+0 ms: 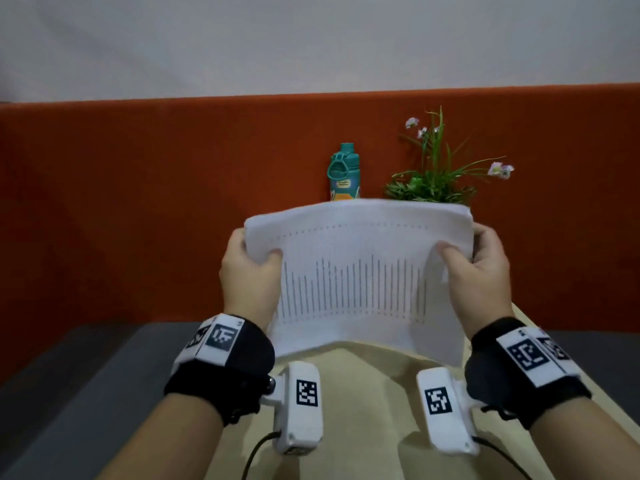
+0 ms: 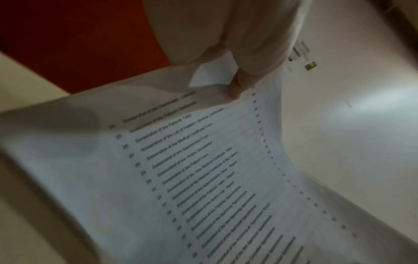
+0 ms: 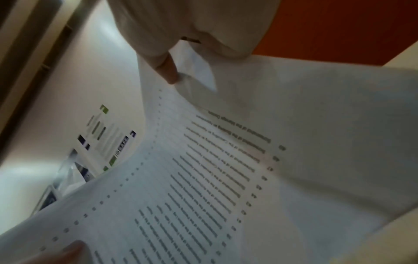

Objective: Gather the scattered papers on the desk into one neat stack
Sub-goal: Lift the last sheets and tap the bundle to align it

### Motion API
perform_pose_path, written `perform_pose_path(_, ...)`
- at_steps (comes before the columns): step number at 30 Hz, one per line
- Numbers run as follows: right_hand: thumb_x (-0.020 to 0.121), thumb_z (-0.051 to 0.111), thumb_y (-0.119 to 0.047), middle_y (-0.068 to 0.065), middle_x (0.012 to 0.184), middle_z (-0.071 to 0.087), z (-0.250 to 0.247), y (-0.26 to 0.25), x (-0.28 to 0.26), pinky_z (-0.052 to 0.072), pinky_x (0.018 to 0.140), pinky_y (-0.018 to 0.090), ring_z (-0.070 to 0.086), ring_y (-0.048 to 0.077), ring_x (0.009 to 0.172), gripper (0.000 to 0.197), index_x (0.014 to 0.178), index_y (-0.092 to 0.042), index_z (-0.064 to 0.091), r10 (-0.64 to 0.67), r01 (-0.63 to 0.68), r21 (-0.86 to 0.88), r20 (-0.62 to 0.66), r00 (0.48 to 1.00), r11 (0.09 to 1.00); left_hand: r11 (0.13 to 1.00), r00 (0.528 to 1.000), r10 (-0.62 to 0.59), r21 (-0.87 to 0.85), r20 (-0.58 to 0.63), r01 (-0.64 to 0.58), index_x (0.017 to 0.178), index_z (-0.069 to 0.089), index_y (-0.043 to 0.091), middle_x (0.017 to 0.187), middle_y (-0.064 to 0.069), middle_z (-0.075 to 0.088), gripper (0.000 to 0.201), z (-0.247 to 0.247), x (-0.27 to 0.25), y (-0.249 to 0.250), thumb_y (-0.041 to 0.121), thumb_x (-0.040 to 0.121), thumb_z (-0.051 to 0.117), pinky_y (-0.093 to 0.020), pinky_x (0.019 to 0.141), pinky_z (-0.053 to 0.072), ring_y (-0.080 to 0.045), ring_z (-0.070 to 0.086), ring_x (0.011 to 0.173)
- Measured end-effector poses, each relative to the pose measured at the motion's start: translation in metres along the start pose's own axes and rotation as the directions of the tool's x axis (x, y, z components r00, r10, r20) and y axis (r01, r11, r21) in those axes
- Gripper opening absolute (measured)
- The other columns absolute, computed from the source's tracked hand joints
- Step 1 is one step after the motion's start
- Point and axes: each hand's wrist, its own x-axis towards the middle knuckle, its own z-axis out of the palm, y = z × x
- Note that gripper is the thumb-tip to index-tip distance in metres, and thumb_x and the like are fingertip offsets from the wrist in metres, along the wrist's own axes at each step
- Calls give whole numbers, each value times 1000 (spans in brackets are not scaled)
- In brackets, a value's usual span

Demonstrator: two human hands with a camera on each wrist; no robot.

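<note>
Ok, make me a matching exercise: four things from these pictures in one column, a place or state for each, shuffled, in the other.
Things:
1. papers
2. water bottle
3. plant
4. left hand

Places or states:
A. far right, against the orange panel, with pale flowers
B. grips the papers' left edge
C. held upright between both hands, bowed
D. teal, stands left of the plant

Pairs: 1-C, 2-D, 3-A, 4-B

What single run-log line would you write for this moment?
left hand: grips papers | right hand: grips papers | papers: bowed, held above desk | behind: bottle, plant
</note>
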Motion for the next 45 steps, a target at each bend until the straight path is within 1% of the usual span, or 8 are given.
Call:
perform_pose_path(4,88,59,-22,-11,92,57,-1,4,0,46,65,27,57,8,83,22,108,-24,50,37,-36,24,-23,999,999,1000,1000,-3,-31,-26,2,106,45,27,90,15,56,37,-3,-8,-6,12,81,69,-20,66,49,-9,60,84)
perform_pose_path(10,93,53,-30,-3,88,65,4,9,-10,48,65,30,62,17,83,7,88,-28,56,141,-141,-9,34,989,990,993,993,-115,-10,33,115,95,55,25,94,-4,67,15,1,-18,-18,14,87,63,-44,83,55,-30,65,97)
perform_pose_path(18,94,52,-33,-7,101,63,0,20,-19,43,64,29,58,11,89,17,109,-27,53,271,-270,-28,120,955,963,953,953,-288,-70,91,295,116,52,19,101,0,63,34,-1,-34,-37,16,86,67,-32,76,51,-22,61,96)
perform_pose_path(26,96,47,-26,2,115,63,-1,33,-20,42,76,34,57,15,91,21,116,-22,52,353,-337,-139,118,928,931,962,956,-273,20,108,273,90,61,28,97,-4,66,16,-1,-42,-47,12,89,62,-42,90,52,-31,63,100)
perform_pose_path(33,72,73,-48,4,155,23,-8,-35,2,15,114,48,22,23,142,100,150,-25,15,-212,162,-657,4,977,736,867,933,247,369,262,-334,92,65,7,86,-9,67,9,-4,13,31,5,88,57,-24,61,45,-26,60,82)
perform_pose_path(40,85,66,-21,-14,89,70,0,-59,17,54,63,18,67,-3,72,13,91,-33,63,-152,191,-101,304,940,976,673,774,587,388,238,-630,93,60,17,97,-1,65,14,6,20,84,8,83,59,-45,85,51,-26,60,93)
perform_pose_path(43,87,64,-14,-15,84,71,0,-52,10,53,58,13,69,-4,70,16,90,-30,64,-139,121,99,205,969,988,917,945,328,240,0,-318,138,36,17,137,-4,46,68,6,15,63,21,80,70,-41,109,35,-21,44,128)
perform_pose_path(45,89,61,-12,-14,85,71,3,-48,6,53,58,12,70,-5,71,14,94,-26,64,-106,77,169,172,979,983,998,992,-31,-54,123,38,144,20,27,140,-3,46,89,12,7,49,36,74,74,-48,108,39,-22,47,129)
